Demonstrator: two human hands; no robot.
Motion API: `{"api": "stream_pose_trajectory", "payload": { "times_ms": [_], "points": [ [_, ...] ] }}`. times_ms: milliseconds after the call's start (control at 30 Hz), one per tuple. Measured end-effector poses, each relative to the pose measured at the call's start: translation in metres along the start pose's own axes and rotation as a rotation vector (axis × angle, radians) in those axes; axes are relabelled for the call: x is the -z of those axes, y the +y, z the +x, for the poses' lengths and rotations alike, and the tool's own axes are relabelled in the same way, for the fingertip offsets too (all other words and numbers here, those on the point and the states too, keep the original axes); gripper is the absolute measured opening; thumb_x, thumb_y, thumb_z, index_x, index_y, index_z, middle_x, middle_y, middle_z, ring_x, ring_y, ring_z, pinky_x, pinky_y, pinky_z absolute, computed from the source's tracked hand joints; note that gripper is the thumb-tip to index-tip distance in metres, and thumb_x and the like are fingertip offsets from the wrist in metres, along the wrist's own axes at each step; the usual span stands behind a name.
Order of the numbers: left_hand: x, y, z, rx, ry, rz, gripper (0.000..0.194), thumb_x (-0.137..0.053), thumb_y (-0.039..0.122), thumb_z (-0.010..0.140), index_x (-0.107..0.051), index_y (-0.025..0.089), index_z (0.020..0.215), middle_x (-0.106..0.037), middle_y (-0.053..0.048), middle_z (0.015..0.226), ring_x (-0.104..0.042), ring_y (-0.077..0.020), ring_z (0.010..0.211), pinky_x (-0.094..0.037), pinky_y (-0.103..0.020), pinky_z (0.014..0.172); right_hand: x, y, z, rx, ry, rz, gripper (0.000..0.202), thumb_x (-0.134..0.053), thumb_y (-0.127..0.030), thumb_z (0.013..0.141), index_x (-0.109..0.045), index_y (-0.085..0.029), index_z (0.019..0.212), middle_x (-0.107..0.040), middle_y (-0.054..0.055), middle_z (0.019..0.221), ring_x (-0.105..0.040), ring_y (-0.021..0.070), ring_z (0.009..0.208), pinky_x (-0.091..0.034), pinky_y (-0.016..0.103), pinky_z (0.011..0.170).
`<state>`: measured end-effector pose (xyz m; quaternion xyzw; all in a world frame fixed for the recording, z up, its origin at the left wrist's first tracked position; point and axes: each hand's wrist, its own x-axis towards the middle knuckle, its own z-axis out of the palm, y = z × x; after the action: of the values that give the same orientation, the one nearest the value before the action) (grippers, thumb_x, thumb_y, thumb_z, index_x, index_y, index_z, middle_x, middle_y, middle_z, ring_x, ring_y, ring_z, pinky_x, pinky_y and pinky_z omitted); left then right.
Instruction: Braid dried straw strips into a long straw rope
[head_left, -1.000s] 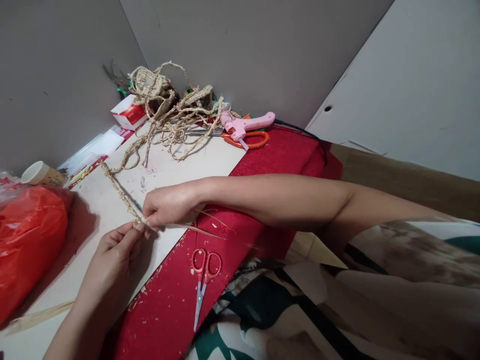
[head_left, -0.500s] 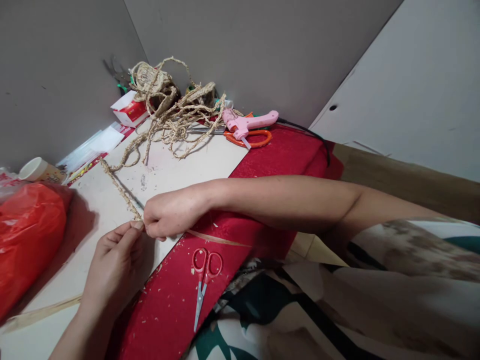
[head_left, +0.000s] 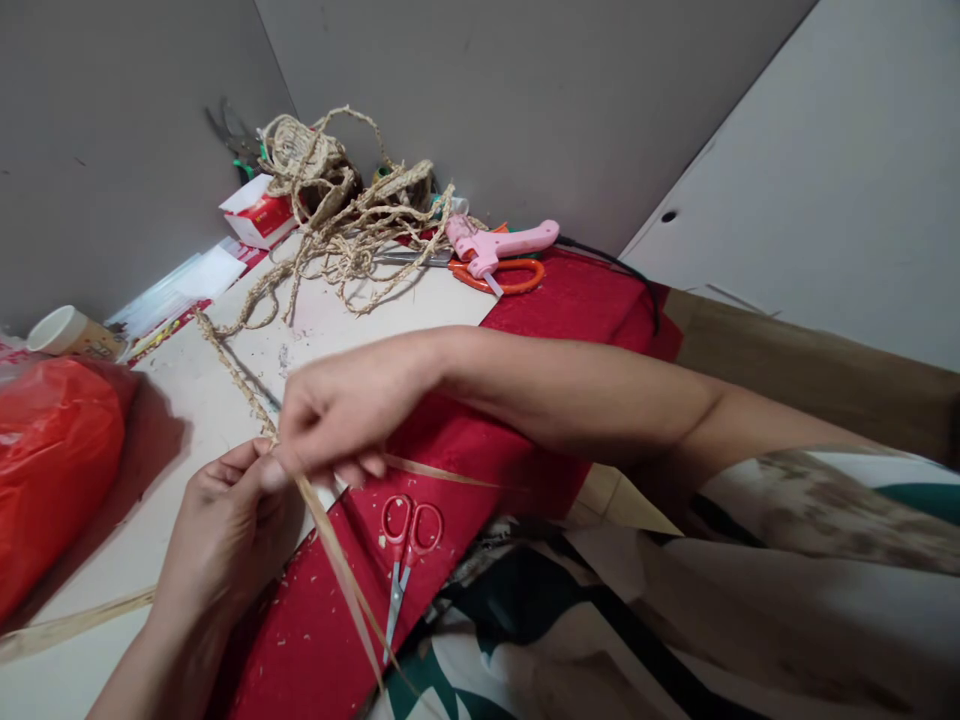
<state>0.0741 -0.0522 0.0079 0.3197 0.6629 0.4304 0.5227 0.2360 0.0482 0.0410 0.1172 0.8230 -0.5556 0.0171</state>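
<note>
Pinching a tan, braided plant-fibre cord (head_left: 241, 383) in left hand (head_left: 223, 500), leading lengthwise away beyond and left of small red-handled metal scissors (head_left: 403, 552), with right hand (head_left: 341, 405) alongside, nearer them, too blurred to tell its grip

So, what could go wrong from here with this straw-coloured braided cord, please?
The loose, flat, straw-coloured strips hang close to the small metal scissors with red ring handles, so they might snag there. These scissors lie near the edge of the red cloth closest to the person, so they could be knocked off. The straw-coloured braided cord, pinched by the left hand, appears to lead into the tangled cord heap; a pull might tighten it.
</note>
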Motion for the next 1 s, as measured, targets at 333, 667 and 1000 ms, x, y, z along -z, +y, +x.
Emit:
{"api": "stream_pose_trajectory", "payload": {
  "times_ms": [333,667,1000],
  "points": [
    [0.005,-0.003,0.004,0.019,-0.057,-0.105,0.021,-0.078,0.028,0.068,-0.065,0.015,0.076,-0.026,0.01,0.045,-0.017,-0.0018,0.041,-0.014,-0.014,0.039,-0.013,0.027,0.033,-0.122,0.142,0.123,0.038,-0.036,-0.034,0.094,-0.045,-0.015,0.064,-0.038,-0.006,0.046,-0.029,0.0055,0.04,-0.025,0.021,0.043],
    [0.008,-0.007,0.006,0.002,-0.114,0.065,0.027,-0.075,0.035,0.071,-0.07,0.017,0.091,-0.064,-0.002,0.065,-0.049,-0.0078,0.048,-0.032,-0.015,0.042,0.003,0.03,0.034,-0.096,0.107,-0.053,0.034,-0.045,-0.025,0.09,-0.048,-0.013,0.059,-0.038,-0.005,0.047,-0.029,0.0051,0.043,-0.023,0.022,0.045],
    [0.029,0.023,0.01,-0.114,-0.141,0.503,0.032,-0.072,0.047,0.067,-0.067,0.015,0.066,-0.05,0.0,0.049,-0.039,-0.0086,0.04,-0.032,-0.018,0.037,-0.001,0.03,0.03,-0.079,0.158,0.191,0.025,-0.044,-0.016,0.083,-0.042,-0.015,0.058,-0.03,-0.007,0.04,-0.024,0.0048,0.035,-0.017,0.021,0.037]
  ]
}}
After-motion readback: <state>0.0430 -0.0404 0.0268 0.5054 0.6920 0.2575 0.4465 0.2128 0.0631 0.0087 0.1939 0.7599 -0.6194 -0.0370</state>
